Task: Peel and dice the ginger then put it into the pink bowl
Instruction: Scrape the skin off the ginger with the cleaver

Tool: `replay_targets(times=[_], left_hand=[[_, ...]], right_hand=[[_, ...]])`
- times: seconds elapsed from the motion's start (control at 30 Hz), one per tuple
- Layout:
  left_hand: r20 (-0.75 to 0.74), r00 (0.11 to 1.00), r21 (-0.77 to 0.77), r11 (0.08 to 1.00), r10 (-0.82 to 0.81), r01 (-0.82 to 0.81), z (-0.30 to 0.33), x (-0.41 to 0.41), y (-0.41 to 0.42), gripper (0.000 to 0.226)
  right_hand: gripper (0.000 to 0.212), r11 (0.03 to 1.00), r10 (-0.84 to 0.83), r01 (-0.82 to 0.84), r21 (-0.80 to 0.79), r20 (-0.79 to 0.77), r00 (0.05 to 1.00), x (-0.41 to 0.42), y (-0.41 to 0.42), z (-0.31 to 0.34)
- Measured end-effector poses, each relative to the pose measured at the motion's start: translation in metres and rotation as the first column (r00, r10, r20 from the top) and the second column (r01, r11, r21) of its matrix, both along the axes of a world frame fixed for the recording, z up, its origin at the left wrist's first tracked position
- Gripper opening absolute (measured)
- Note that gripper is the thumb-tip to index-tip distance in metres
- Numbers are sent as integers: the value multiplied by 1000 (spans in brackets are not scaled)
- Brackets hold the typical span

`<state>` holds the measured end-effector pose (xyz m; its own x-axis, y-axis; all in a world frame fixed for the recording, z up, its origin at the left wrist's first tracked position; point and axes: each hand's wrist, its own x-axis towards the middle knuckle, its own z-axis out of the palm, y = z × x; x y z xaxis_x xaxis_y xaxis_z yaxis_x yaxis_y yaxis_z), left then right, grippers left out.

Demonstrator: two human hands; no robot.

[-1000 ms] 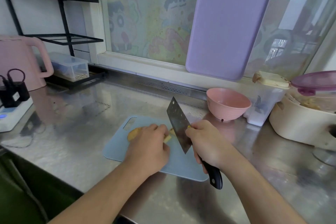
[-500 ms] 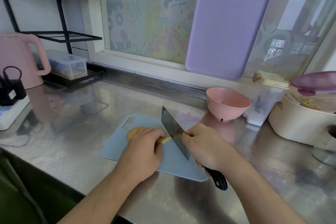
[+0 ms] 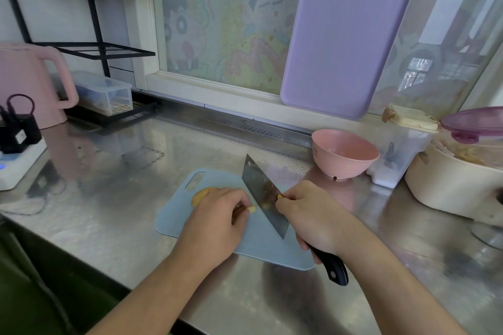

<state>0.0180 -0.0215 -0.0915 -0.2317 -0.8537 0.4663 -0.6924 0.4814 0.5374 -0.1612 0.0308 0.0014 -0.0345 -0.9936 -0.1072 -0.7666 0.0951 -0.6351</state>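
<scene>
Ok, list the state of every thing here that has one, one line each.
ginger: on the blue cutting board, held down
left hand: curled over the ginger
cleaver: tilted, edge down by the ginger's end
right hand: gripping the cleaver's handle
pink bowl: upright, looks empty
purple cutting board: leaning against the window

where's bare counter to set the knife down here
Bare steel lies left of the blue cutting board, toward the power strip, and behind it up to the window ledge. Crowded on the right: pink bowl, clear container, cream pot.
</scene>
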Motion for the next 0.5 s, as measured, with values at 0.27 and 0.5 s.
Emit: replay_targets(times=[0.27, 0.5], left_hand=[[-17, 1000, -38, 999, -1, 0, 1, -1, 1, 15], [-20, 1000, -58, 998, -4, 3, 2, -1, 1, 17]], right_hand=[[24, 1000, -10, 10, -2, 3, 1000, 5, 2, 0], [30, 1000, -1, -3, -24, -162, 987, 15, -11, -13]])
